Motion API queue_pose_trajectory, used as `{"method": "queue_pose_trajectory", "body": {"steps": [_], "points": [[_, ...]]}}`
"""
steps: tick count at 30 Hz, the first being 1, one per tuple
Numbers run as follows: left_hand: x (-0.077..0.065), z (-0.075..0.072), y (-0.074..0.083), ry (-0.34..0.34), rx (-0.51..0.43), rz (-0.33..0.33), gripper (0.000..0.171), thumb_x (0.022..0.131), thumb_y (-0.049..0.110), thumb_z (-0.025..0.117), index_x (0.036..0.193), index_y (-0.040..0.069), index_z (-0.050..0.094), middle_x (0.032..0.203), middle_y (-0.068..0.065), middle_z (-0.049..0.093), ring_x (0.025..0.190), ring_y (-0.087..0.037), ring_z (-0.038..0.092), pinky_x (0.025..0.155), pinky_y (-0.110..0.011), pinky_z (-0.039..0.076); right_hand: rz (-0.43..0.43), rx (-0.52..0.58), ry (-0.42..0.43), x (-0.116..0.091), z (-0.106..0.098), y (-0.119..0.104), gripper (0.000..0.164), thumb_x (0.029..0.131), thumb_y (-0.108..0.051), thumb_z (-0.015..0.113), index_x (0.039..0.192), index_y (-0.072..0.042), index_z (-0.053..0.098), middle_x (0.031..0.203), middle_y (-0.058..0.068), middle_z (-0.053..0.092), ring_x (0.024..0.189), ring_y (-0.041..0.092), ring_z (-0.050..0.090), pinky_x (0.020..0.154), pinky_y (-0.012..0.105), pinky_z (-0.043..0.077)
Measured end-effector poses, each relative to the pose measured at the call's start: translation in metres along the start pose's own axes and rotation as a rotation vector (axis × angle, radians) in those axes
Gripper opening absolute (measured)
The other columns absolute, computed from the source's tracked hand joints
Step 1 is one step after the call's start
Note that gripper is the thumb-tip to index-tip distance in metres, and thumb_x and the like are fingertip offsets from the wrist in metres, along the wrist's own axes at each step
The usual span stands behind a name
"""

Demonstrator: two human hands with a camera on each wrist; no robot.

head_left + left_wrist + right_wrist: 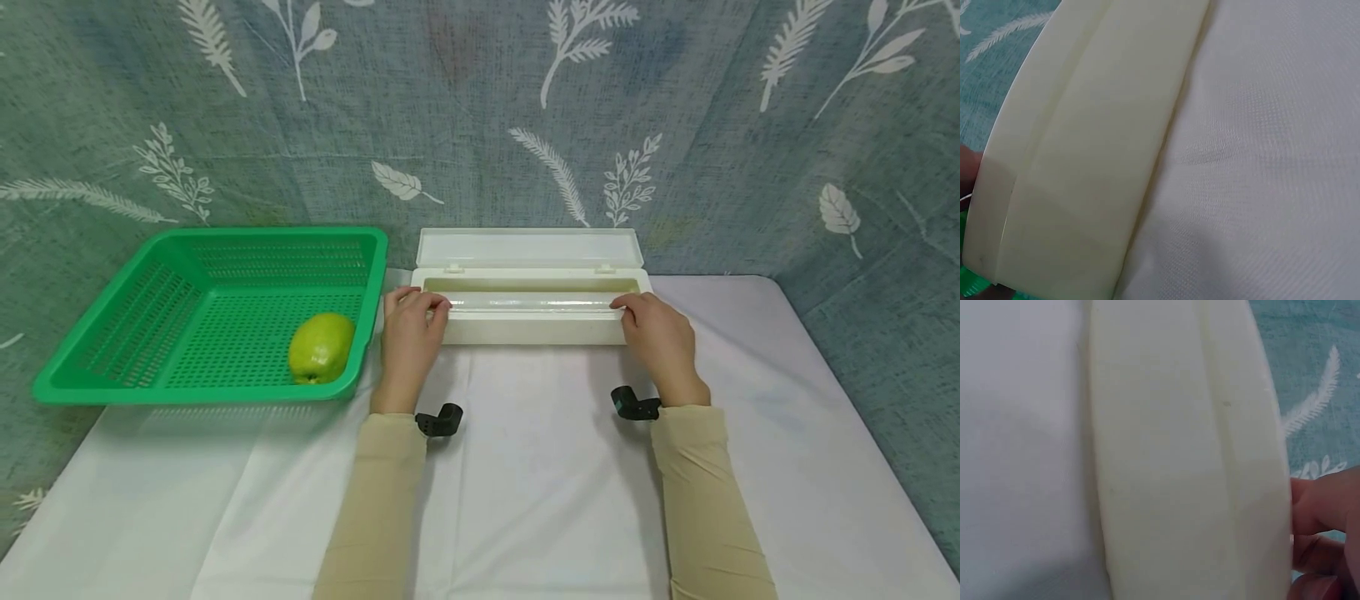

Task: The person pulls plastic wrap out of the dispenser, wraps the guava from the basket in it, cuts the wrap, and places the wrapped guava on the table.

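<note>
A white cling film dispenser box [534, 331] stands with its lid [528, 248] raised, and a shiny roll of cling film [525, 301] lies inside it. At the box's left end, my left hand [411, 342] has thumb and fingertips pinched together at the film, right over the front rim. Mirroring it at the right end, my right hand [660, 342] pinches the film between thumb and curled finger. The box's front wall [1094, 144] fills much of the left wrist view. In the right wrist view, curled fingers [1325, 503] show behind the rim.
A green plastic basket [202, 397] stands left of the box, close to the left hand, with a yellow-green fruit [321, 347] in its front right corner. White cloth [540, 483] covers the table. A leaf-patterned curtain [480, 108] hangs right behind the box.
</note>
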State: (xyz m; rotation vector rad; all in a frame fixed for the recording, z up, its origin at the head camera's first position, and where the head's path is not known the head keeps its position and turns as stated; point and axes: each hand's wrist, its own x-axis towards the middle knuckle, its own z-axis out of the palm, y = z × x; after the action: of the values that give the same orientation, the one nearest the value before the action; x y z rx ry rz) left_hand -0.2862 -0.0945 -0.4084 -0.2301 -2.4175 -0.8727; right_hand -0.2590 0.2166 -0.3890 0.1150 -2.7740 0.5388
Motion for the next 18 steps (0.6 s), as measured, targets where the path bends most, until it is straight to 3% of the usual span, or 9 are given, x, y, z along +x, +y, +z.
{"method": "queue_pose_trajectory", "body": {"steps": [6, 13, 18], "points": [[-0.0008, -0.0024, 0.0038, -0.05, 0.031, 0.02, 0.015, 0.085, 0.022, 0.061, 0.084, 0.009, 0.069, 0.085, -0.003, 0.064, 0.11, -0.027, 0.038, 0.093, -0.035, 0.029, 0.061, 0.036, 0.015, 0.0011, 0.0013, -0.0007, 0.025, 0.088, -0.013, 0.041, 0.094, -0.01, 0.065, 0.088, 0.008, 0.061, 0.062, 0.022, 0.051, 0.051, 0.035, 0.037], [-0.0012, -0.0042, 0.0049, -0.091, 0.03, -0.002, 0.015, 0.084, 0.021, 0.062, 0.085, 0.008, 0.069, 0.086, -0.003, 0.062, 0.111, -0.028, 0.035, 0.094, -0.036, 0.028, 0.115, 0.103, -0.033, 0.0027, 0.003, 0.0021, 0.025, 0.091, -0.027, 0.05, 0.101, -0.007, 0.062, 0.096, 0.01, 0.063, 0.081, 0.027, 0.057, 0.068, 0.044, 0.04], [-0.0001, -0.0042, 0.0071, -0.075, 0.009, -0.014, 0.014, 0.085, 0.019, 0.061, 0.084, 0.007, 0.069, 0.086, -0.005, 0.063, 0.11, -0.029, 0.036, 0.095, -0.037, 0.024, 0.107, 0.128, 0.068, 0.0036, 0.0096, 0.0045, 0.023, 0.091, -0.025, 0.052, 0.098, -0.006, 0.063, 0.091, 0.011, 0.065, 0.079, 0.029, 0.059, 0.065, 0.044, 0.041]]}}
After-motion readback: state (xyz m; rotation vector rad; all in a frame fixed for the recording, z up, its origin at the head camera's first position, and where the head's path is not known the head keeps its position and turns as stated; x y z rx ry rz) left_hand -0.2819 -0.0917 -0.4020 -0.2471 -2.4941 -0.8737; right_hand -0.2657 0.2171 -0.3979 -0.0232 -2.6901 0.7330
